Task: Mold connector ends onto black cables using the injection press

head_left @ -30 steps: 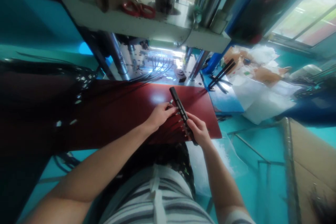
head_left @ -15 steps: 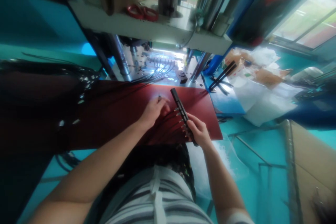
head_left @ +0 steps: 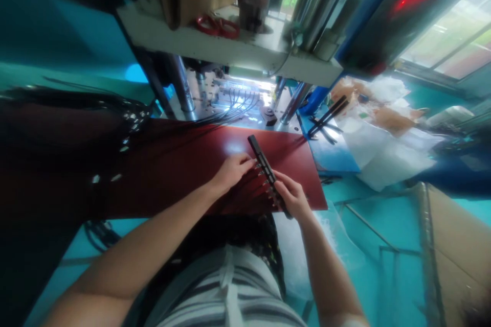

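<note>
My right hand (head_left: 292,195) is wrapped round the lower part of a long dark bar (head_left: 263,161), which slants from upper left to lower right above the red tabletop (head_left: 184,163). Small metal ends (head_left: 265,182) stick out in a row along the bar's left edge, with thin black cables trailing from them to the left. The thumb and fingers of my left hand (head_left: 233,172) are pinched together at the topmost metal ends, close against the bar. What lies between those fingertips is too small to make out.
Behind the table stands a press with metal columns (head_left: 182,84) and a lit plate (head_left: 238,102) carrying several cables. Red-handled scissors (head_left: 218,26) lie on its ledge. Bundled black cables (head_left: 76,99) are on the left; dark bars (head_left: 328,117), plastic bags (head_left: 383,133) and a cardboard box (head_left: 456,245) are on the right.
My left hand has moved from above the tabletop, a little apart from the bar, to the bar's left edge. My right hand keeps its hold on the bar. The view has shifted slightly.
</note>
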